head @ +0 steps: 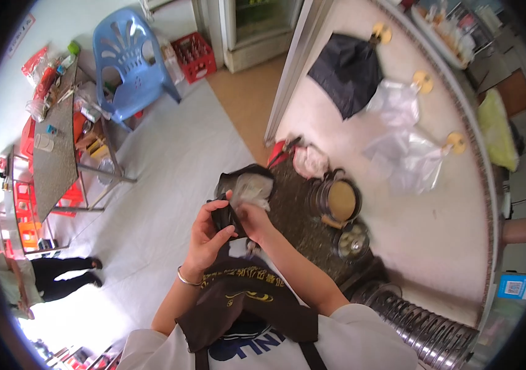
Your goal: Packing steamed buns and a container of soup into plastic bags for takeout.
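My left hand (208, 236), with a bangle at its wrist, holds a black object (224, 217), perhaps a folded plastic bag or a phone; I cannot tell which. My right hand (253, 222) is at the object's right side, its fingers partly hidden behind it. Just beyond both hands is an open black plastic bag (229, 175) with a clear plastic bag (251, 188) in its mouth. To the right, on a dark speckled counter (290, 217), stand a pot with a tan round top (342, 200) and a lidded pot of pale round pieces (351, 241).
Black (348, 69) and clear plastic bags (413, 155) hang on the low wall at right. Stacked metal steamers (422, 321) stand at lower right. A blue plastic chair (135, 92), a red bottle crate (194, 56) and a cluttered table (57, 169) are at upper left. A person (36, 280) stands at left.
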`<state>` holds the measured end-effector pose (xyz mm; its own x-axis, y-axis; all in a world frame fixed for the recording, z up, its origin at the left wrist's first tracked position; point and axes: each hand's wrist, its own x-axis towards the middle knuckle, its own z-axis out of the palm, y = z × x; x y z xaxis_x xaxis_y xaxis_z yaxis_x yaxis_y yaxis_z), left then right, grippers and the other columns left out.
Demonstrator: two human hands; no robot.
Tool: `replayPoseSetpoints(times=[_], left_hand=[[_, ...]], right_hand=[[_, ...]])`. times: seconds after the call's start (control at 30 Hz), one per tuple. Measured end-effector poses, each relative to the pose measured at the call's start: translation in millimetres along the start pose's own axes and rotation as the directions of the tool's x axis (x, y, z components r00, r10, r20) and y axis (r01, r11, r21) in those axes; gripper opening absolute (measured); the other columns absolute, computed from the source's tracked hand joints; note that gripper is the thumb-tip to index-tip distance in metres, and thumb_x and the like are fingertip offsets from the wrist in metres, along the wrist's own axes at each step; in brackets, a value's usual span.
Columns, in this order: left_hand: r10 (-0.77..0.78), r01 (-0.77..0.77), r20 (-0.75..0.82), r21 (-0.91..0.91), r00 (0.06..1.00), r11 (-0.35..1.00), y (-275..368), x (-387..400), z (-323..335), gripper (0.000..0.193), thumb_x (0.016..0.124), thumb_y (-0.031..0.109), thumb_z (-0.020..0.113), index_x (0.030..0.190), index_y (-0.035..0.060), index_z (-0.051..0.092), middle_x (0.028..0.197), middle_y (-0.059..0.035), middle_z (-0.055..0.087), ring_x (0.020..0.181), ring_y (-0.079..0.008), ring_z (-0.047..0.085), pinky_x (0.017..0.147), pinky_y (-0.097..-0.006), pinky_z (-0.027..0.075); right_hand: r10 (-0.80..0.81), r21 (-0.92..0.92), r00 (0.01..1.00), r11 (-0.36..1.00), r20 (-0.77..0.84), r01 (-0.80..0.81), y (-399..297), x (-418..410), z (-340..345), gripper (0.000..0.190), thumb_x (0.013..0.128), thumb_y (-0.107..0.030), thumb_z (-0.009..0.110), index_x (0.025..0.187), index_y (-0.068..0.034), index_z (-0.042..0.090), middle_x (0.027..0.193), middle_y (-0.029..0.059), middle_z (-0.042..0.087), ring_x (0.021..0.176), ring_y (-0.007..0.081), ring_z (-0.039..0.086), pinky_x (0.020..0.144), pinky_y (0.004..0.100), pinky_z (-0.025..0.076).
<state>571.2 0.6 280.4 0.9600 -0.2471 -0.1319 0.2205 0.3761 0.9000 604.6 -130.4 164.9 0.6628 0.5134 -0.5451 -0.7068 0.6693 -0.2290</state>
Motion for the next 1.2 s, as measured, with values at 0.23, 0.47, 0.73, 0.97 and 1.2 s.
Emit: replayPoseSetpoints(times=[0.23,0.47,0.73,0.97,1.2], left_hand=[[0.08,-0.088,-0.091,-0.084,0.993,0.993,32.3,43.3,-44.1,0.048,0.07,-0.01,0.051,0.113,0.0068,0.042,0.129,-0.0142,0.037,0.107,-0.0175,0.045,0.083,-0.0284,0.044],[0.058,-0.038,0.16,-0.127,0.985,0.991,96.2,116.1,-79.5,0.054,0.069,-0.009,0.052,0.118,0.0067,0.036,0.13,-0.0177,0.034,0.097,-0.0192,0.051,0.077,-0.0316,0.049],[0.105,-0.025,0.267,-0.286,0.958,0.958,172.9,185.7,-79.7,0.063,0.069,0.0,0.062,0.125,0.0072,0.032,0.129,-0.0215,0.036,0.095,-0.0191,0.054,0.074,-0.0317,0.051],[0.227,-0.138,0.318,-0.278,0.921,0.951,222.9,251.3,-55.5,0.064,0.074,0.01,0.063,0.13,0.0061,0.03,0.13,-0.0211,0.036,0.091,-0.0158,0.055,0.073,-0.0257,0.047],[0.289,-0.161,0.312,-0.377,0.905,0.912,267.4,283.0,-32.7,0.063,0.077,0.014,0.058,0.131,0.0044,0.027,0.13,-0.0233,0.034,0.091,-0.0147,0.055,0.076,-0.0244,0.047]], right_hand=[[-0.473,-0.9,0.881,-0.393,0.022,-0.188,-53.0,6.6,24.3,0.05,0.073,-0.047,0.056,0.102,-0.006,0.058,0.093,0.0208,0.058,0.09,0.0363,0.056,0.077,0.0432,0.045],[-0.419,-0.812,0.899,-0.478,-0.124,-0.335,-88.3,25.1,57.9,0.058,0.075,-0.058,0.049,0.081,-0.002,0.062,0.074,0.0195,0.061,0.073,0.034,0.06,0.068,0.0433,0.045],[-0.369,-0.604,0.821,-0.796,0.436,-0.037,-133.8,27.6,88.9,0.027,0.07,-0.024,0.061,0.091,-0.009,0.053,0.079,0.0077,0.058,0.083,0.0258,0.054,0.077,0.0395,0.035],[-0.423,-0.471,0.624,-0.877,0.657,-0.099,-238.1,-8.0,145.6,0.017,0.064,-0.013,0.057,0.081,-0.011,0.054,0.076,0.0035,0.055,0.076,0.0224,0.052,0.066,0.034,0.036],[-0.391,-0.316,0.359,-0.915,0.848,-0.251,-302.3,-83.6,244.2,0.016,0.063,-0.011,0.062,0.079,-0.013,0.06,0.08,-0.0022,0.056,0.082,0.0186,0.05,0.075,0.0336,0.037]])
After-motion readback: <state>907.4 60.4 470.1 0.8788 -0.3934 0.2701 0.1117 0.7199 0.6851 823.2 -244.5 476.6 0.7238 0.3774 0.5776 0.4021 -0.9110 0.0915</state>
